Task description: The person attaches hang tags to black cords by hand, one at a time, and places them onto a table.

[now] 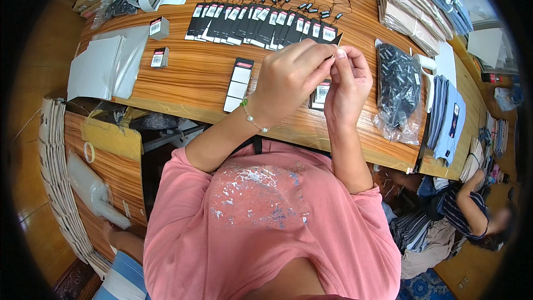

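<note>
Both our hands are raised over the striped wooden table, fingertips meeting. Our left hand angles in with its back up, fingers curled and pinched closed; our right hand stands nearly upright, thumb pressed to forefinger. Between those tips we hold a black tag, mostly hidden, one dark corner poking out. Just beyond our left hand fans a row of corded tags; to its left lie two small tag stacks. Right of our right hand we see a clear bag of black cords, then folded blue garments, and, farther off, a person in a striped top.
</note>
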A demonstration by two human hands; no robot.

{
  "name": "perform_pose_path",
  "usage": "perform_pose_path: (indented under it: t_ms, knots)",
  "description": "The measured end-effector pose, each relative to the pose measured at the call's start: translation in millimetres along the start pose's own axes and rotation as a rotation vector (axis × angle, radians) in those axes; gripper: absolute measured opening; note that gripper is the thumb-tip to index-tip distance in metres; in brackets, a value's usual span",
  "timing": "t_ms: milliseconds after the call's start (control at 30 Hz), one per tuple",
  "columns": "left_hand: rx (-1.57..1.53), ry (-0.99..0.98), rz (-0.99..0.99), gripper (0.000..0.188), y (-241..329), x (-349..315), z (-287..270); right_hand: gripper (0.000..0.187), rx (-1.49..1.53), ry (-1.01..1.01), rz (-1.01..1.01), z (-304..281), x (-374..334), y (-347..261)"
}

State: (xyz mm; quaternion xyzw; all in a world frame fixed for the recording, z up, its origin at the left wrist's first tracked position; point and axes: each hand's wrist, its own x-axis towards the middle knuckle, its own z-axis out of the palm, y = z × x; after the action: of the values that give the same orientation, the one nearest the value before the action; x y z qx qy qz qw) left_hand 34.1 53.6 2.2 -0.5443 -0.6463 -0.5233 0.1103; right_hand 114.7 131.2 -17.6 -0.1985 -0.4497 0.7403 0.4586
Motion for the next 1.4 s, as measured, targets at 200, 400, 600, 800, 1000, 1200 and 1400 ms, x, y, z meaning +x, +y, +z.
perform_pose_path:
  t_ms: [200,400,600,800,1000,1200,1400]
  knots:
    - [-0.334,0.013,-0.32,0.015,3,1,0,0.006,-0.61,-0.031,-0.568,-6,8,8]
    - [-0.223,0.035,-0.213,0.014,-1,-1,5,0.005,-0.399,0.003,-0.385,-2,6,11]
    - [0.064,0.06,0.075,0.02,-11,-5,9,0.005,0.207,-0.035,0.266,-7,3,1]
    - [-0.008,0.1,0.196,0.021,-13,-7,4,0.006,0.213,-0.004,0.316,-6,-6,-11]
    - [-0.034,0.066,0.213,0.02,-4,-8,-8,0.006,0.165,-0.07,0.196,-5,-15,-15]
    - [-0.119,0.075,0.177,0.023,0,-8,-4,0.005,-0.179,-0.03,-0.32,3,-16,-9]
    - [-0.067,0.087,0.185,0.024,-3,-3,-9,0.006,0.224,-0.103,0.189,-9,-10,-12]
